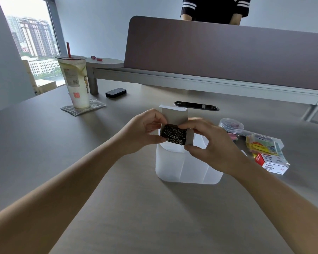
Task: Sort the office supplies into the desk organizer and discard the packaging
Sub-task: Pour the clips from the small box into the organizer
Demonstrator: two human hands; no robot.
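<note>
Both hands, left hand (143, 129) and right hand (211, 143), pinched the small opened cardboard box of metal paper clips (174, 135) directly above the translucent white plastic desk organizer (187, 167).

The small box (174, 116) is of matt grey cardboard, and the paper clips (173, 135) inside it are thin shiny metal wire. The organizer (187, 167) under it is of frosted, half-clear white plastic with a smooth surface. The bench (118, 198) has a matt brown-grey top with a fine wood-like grain. The round jar (231, 125) is of clear glossy plastic. The divider panel (227, 52) looks like matt cloth.
</note>
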